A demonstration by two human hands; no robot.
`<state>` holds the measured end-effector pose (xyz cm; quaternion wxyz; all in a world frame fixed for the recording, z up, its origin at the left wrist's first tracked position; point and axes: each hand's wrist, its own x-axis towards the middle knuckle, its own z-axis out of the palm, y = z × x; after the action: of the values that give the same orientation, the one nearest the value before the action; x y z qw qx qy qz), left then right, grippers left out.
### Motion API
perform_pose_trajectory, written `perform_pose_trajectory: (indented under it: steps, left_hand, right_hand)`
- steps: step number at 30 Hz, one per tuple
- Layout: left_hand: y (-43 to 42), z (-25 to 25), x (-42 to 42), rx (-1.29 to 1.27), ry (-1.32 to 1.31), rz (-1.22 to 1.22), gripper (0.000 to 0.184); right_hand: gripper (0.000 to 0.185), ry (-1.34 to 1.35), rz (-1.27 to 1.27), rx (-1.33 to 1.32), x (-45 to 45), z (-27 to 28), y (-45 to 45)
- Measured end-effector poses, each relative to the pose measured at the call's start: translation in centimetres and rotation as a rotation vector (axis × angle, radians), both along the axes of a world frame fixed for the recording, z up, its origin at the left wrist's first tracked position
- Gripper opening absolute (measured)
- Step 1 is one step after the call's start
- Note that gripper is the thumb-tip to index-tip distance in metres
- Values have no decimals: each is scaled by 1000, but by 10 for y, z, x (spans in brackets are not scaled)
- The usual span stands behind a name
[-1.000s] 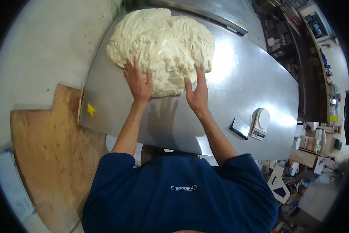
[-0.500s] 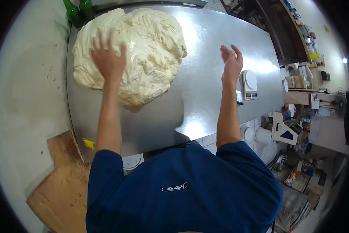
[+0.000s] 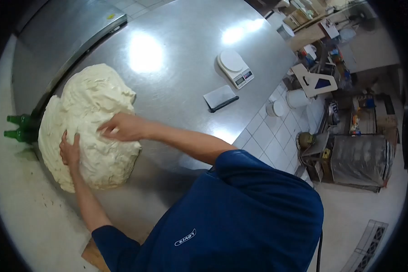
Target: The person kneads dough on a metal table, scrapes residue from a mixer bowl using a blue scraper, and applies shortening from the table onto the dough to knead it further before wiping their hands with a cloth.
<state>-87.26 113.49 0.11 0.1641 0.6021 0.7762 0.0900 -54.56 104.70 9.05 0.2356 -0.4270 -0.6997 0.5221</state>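
Observation:
A large pale mass of dough (image 3: 95,97) lies on the steel table (image 3: 176,50), towards its left side. My left hand (image 3: 70,152) rests on the dough's left part with its fingers apart. To the right of it, my right hand (image 3: 124,128) is over the dough's middle, fingers bent down and curled towards the surface. Whether those fingers pinch any dough is too small to tell. A white kitchen scale (image 3: 232,61) and a scraper with a dark handle (image 3: 220,97) lie on the table, right of the dough.
Two green bottles (image 3: 21,128) are at the far left, beside the dough. A steel surface (image 3: 63,45) adjoins the table at the upper left. White containers (image 3: 298,98) stand on the tiled floor to the right, near a covered stack (image 3: 360,158).
The view has turned, so the dough appears further left and lower. My right hand has come from the open table near the scale to the dough, and its fingers have curled. My left hand stays at the dough.

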Motion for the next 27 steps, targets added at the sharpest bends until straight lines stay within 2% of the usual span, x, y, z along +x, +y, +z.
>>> perform_pose_trajectory:
  steps: [1, 2, 3, 4, 5, 6, 7, 9, 11, 12, 13, 14, 16, 17, 20, 21, 24, 26, 27]
  left_hand:
    - [14, -8, -26, -114, -200, -77, 76]
    - [7, 37, -22, -275, -398, -73, 76]
    - [-3, 89, -13, -433, -595, -65, 76]
    - [-17, 108, 4, -334, -545, -38, 78]
    - [-28, 118, 13, -236, -493, -11, 80]
    - [-37, 97, 10, 22, -87, -84, 76]
    - [-46, 61, 10, 282, 318, -149, 71]
    - [-83, 0, 51, 448, 53, -207, 76]
    - [-110, 3, 133, 74, 493, -306, 81]
    - [-103, -2, 142, 82, 506, -273, 81]
    - [-96, -6, 145, 94, 520, -243, 82]
    - [-91, -7, 144, 101, 533, -211, 83]
    - [-84, 5, 144, 25, 482, -177, 83]
    - [-81, 12, 144, -25, 470, -163, 83]
    - [-78, 25, 131, -131, 374, -199, 84]
    - [-79, 28, 120, -162, 332, -224, 85]
    - [-79, -23, 48, -93, 6, -301, 86]
    - [-110, 7, 79, 282, -292, -195, 80]
    - [-133, 23, 51, 78, 38, 95, 86]
  right_hand:
    - [34, -16, -341, 328, 36, -17, -10]
    - [36, 114, -454, 446, 96, -39, -4]
    - [38, -160, -667, 68, 152, 0, -18]
    - [50, -381, -805, 423, 223, -47, -17]
    - [77, -710, -928, 422, 299, -73, -22]
    - [108, -1028, -1050, 324, 363, -97, -32]
    - [131, -1115, -1030, -22, 411, -86, -39]
    - [134, -1269, -1074, -120, 480, -110, -52]
    - [132, -1108, -899, -239, 524, -128, -38]
    - [131, -1029, -810, -300, 538, -134, -34]
    - [123, -990, -791, -313, 530, -114, -27]
    - [121, -959, -858, -305, 530, -118, -22]
    - [117, -898, -968, -286, 528, -126, -9]
    - [112, -724, -888, -233, 521, -107, 2]
    - [109, -977, -917, -94, 501, -76, 47]
    - [95, -955, -841, -59, 489, -63, 56]
    - [88, -967, -705, 27, 421, -4, 63]
    - [83, -780, -686, 269, 388, -26, 68]
    - [83, -279, -390, 229, 349, -49, 86]
